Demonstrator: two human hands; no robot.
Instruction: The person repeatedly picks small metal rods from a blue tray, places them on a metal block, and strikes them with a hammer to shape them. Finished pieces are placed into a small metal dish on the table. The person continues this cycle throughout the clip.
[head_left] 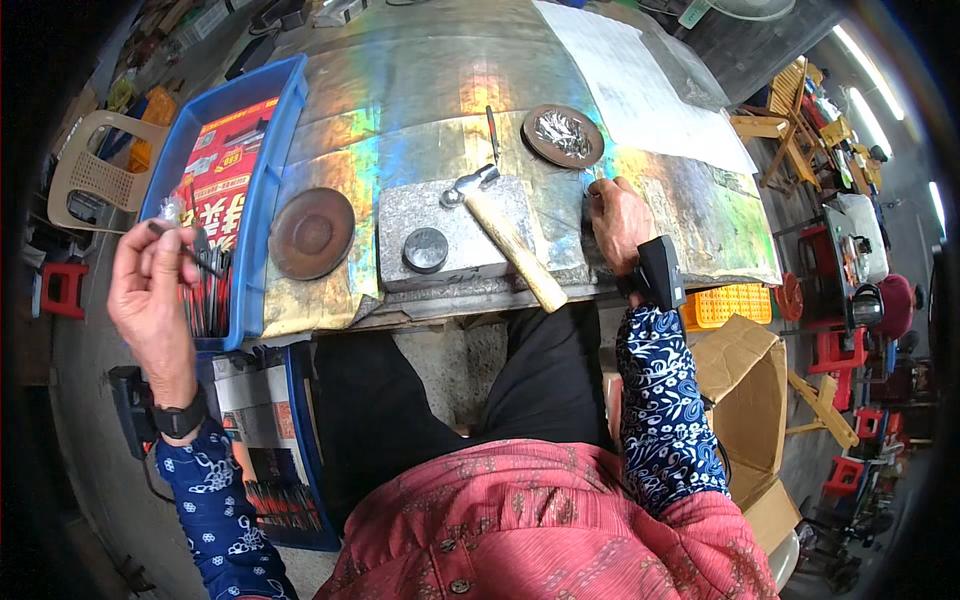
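My left hand (155,290) is raised over the near left side of a blue plastic bin (265,215). Its thumb and fingers are closed on a slim dark tool (200,260), whose exact kind I cannot make out. Several slim red-and-black tools (210,300) lie in the bin's near end. My right hand (620,222) is at the table's right side, fingers curled down; anything in them is hidden. Just beyond it sits a round brown dish (564,136) holding small shiny metal pieces. A hammer (512,240) with a wooden handle lies across a grey block (460,225).
A black round puck (425,250) sits on the block. Left of it is a brown round plate (312,233). A slim dark tool (492,135) lies beyond the hammer head. White sheeting (650,90) covers the far right. An open cardboard box (740,400) stands below right.
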